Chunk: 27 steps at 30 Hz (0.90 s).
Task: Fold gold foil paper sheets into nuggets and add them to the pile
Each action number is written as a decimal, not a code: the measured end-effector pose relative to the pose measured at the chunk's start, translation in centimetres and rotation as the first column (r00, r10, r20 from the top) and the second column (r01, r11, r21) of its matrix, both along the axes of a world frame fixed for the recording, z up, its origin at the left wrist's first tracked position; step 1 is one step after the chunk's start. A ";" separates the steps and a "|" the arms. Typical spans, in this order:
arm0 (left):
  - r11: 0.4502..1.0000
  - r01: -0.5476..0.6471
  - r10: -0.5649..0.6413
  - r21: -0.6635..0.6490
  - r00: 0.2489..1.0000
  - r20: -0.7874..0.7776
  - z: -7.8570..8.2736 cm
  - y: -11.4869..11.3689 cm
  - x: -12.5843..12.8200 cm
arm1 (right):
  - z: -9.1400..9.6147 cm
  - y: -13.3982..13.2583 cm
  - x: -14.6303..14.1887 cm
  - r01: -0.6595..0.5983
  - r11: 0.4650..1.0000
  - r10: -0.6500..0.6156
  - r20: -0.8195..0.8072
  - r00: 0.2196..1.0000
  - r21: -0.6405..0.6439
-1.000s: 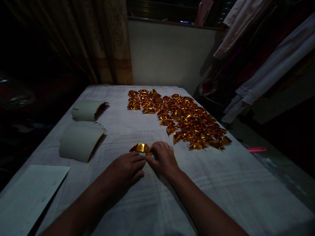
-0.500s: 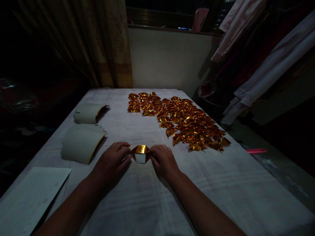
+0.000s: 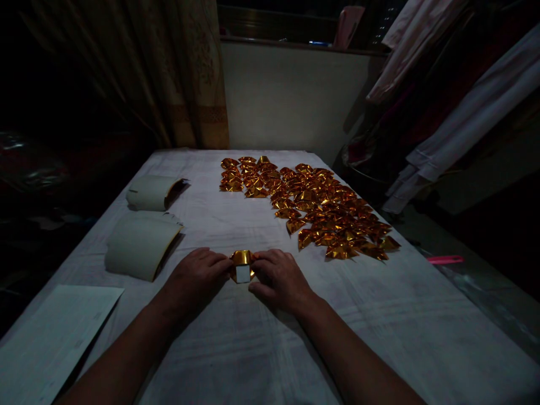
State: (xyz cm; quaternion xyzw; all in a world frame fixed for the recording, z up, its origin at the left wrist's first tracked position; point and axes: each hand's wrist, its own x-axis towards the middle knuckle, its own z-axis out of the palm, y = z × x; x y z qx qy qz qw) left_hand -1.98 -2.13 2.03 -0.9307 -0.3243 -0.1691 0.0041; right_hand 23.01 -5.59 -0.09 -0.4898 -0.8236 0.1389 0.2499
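Between my two hands is a folded gold foil paper piece [image 3: 242, 258] with a white square face toward me, just above or on the tablecloth. My left hand [image 3: 197, 275] has its fingers closed on the piece's left end. On the right end, the fingers of my right hand [image 3: 278, 275] press, with the thumb held a little lower and apart. Many finished-looking gold foil folded pieces [image 3: 337, 214] of similar kind lie spread in a cluster beyond my right hand.
Two curved stacks of pale sheets [image 3: 141, 244] lie at the left of the white-clothed table [image 3: 228, 349]. Nearer stands a flat pale sheet [image 3: 63, 332]. Hanging clothes [image 3: 459, 118] are at the right, a curtain [image 3: 189, 73] behind, and a pink handle [image 3: 445, 260] beyond the right edge.
My fingers have moved inward on the foil piece, and its pointed side ends look narrower. My right thumb has come away lower. The view has shifted slightly.
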 end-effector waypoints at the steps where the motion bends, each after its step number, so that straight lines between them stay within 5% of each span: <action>1: 1.000 -0.002 0.002 0.022 1.000 -0.018 0.1 -0.1 0.1 | 0.1 0.0 0.0 0.003 1.000 -0.003 0.004 1.000 -0.002; 15: 0.989 -0.059 0.053 0.137 0.997 0.053 -0.6 -0.7 0.9 | -0.2 0.3 -0.8 0.065 0.997 -0.066 0.007 0.998 0.038; 27: 0.986 -0.157 0.162 -0.063 0.983 0.084 -0.9 -0.8 0.9 | -0.7 0.4 -0.5 0.100 0.994 -0.099 -0.037 0.994 0.045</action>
